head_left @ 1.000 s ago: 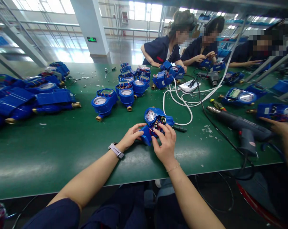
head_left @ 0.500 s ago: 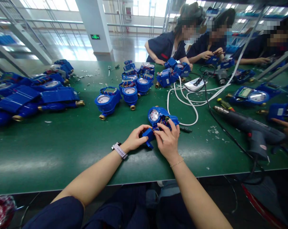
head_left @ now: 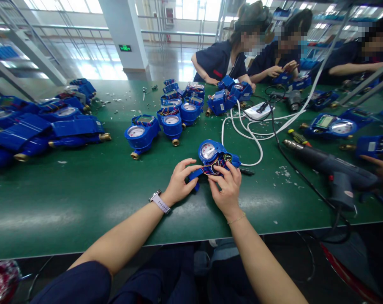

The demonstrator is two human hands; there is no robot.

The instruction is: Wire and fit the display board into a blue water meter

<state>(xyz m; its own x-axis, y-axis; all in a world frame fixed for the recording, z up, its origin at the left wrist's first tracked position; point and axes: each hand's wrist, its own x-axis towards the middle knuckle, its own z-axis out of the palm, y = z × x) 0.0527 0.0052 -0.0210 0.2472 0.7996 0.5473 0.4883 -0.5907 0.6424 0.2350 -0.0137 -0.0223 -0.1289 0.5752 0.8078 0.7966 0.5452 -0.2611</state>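
Observation:
A blue water meter (head_left: 208, 151) lies on the green table in front of me, its round dial facing up and its wiring compartment uncovered. Coloured wires run from that compartment to a blue cover (head_left: 196, 174) at its left. My left hand (head_left: 180, 183) grips this cover between thumb and fingers. My right hand (head_left: 226, 190) rests at the near edge of the compartment, fingertips bent onto the wires and the housing; exactly what they pinch is hidden. A black, pen-like object (head_left: 247, 172) lies just right of the meter.
Several blue meters (head_left: 141, 133) stand further back, with more piled (head_left: 23, 131) at left. A heat gun (head_left: 333, 169), a screwdriver (head_left: 299, 138) and a power strip (head_left: 259, 110) with white cable (head_left: 261, 154) lie at right. Co-workers (head_left: 223, 63) sit across the table; another person's hand (head_left: 379, 166) shows at right.
The blue cover has tipped and shifted slightly left and down with my left hand. More of the meter's wiring shows. My right fingers have moved a little lower on the compartment.

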